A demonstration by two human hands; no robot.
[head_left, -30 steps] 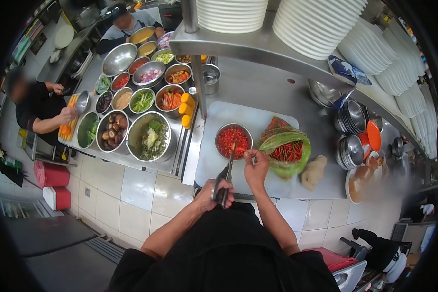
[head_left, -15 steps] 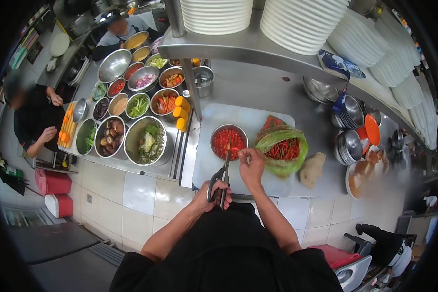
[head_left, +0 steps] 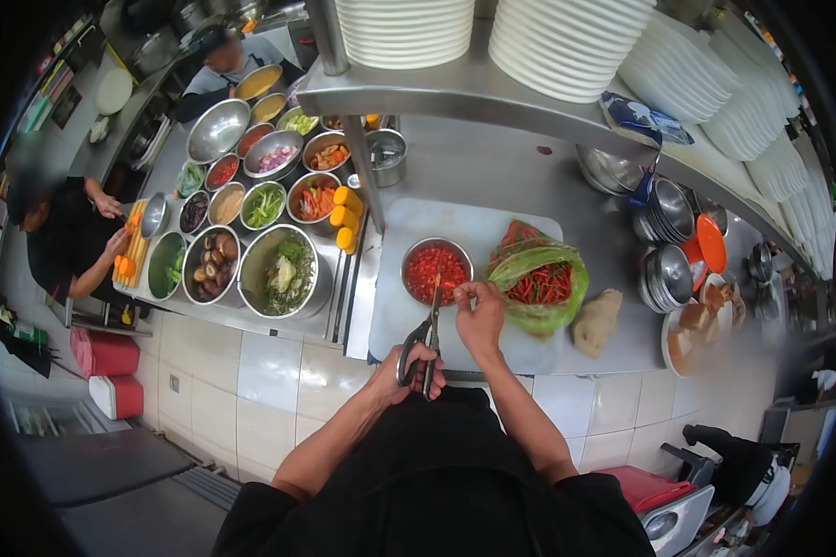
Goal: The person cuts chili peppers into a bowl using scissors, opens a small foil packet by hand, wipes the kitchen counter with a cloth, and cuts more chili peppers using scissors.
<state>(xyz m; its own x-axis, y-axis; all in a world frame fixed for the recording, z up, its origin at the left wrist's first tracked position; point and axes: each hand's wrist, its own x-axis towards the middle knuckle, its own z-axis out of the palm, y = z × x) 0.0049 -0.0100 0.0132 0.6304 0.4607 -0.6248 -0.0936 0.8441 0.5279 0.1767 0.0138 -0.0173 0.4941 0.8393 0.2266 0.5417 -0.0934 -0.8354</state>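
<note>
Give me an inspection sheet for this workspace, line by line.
Surface: steel counter bearing a white cutting board.
Job's things: chopped red chilies in a steel bowl, scissors reaching over it; green bag of red chilies alongside.
Clutter: ginger root near the board's right edge; stacked steel bowls farther right.
Hands: left hand grips the scissors; right hand curled near the bowl's rim, hold unclear.
Cables: nothing seen.
Surroundings: white plates on the shelf above; people around the ingredient containers, left.
</note>
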